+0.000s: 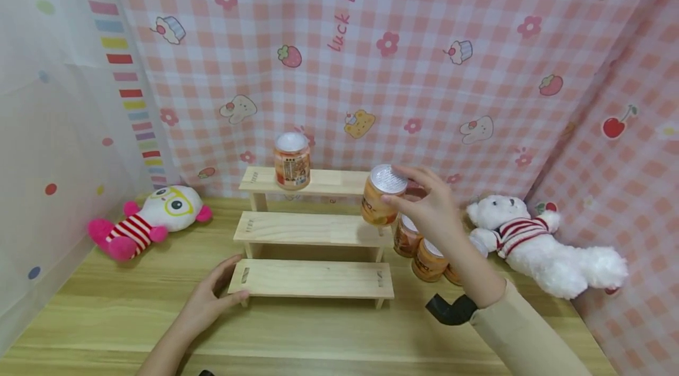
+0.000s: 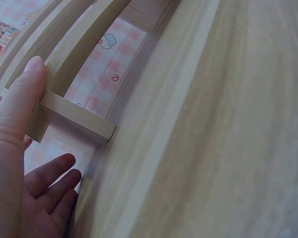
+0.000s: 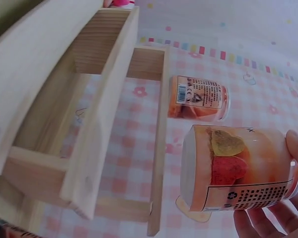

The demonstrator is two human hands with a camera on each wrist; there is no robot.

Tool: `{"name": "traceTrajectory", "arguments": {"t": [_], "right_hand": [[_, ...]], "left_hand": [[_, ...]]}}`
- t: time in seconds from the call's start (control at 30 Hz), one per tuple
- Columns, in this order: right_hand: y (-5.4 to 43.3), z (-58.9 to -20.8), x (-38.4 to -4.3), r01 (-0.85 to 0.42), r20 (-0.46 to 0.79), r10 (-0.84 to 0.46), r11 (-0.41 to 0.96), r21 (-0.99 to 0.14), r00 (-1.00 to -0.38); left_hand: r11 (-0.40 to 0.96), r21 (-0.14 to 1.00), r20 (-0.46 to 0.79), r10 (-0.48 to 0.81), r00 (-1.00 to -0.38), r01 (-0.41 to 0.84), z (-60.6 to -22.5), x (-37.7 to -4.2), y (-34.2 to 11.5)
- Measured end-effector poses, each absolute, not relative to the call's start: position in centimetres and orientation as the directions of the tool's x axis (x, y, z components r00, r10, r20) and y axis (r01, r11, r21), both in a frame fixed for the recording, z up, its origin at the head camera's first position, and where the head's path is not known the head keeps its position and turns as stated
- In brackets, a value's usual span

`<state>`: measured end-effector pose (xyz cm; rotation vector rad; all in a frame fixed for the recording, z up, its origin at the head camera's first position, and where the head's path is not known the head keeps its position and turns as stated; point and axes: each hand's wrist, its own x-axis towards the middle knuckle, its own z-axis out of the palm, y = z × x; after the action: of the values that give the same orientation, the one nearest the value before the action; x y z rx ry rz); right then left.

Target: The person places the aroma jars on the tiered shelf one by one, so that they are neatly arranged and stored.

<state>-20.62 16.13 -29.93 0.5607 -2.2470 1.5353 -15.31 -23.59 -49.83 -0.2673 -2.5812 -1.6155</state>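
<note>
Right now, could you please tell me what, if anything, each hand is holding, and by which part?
The right hand holds a jar near its lid; the left hand grips the rack by the left end of its lowest step.

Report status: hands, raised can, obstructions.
Right hand gripping can near its top, clear of rack. Left hand holding bottom step's left end. Second can occupies top step's left end.

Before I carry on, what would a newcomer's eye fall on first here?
Probably the orange jar held in the right hand, near the right end of the stepped wooden shelf; a second jar stands toward the left end of the top step. Next, perhaps, the plush toys: a pink-and-white one lying left of the shelf, and a white bear lying to the right.
</note>
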Motion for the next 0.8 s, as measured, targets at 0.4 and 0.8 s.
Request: {"name": "traceTrajectory", "arguments": {"t": [0.4,0.8], "right_hand": [[12.4,-26.8,-21.7,-0.550,0.534,-0.146,0.335,-0.765,-0.833],[11.1,-28.3,-26.1,-0.527,0.519,-0.122,0.338,-0.780,-0.846]], "left_hand": [[0.438,0.879,0.159,0.103,-0.982,0.188,-49.7,-15.2,-23.5],[0.412,0.892,0.155,0.108,-0.982,0.186,-49.9,-15.3,-23.5]]}}
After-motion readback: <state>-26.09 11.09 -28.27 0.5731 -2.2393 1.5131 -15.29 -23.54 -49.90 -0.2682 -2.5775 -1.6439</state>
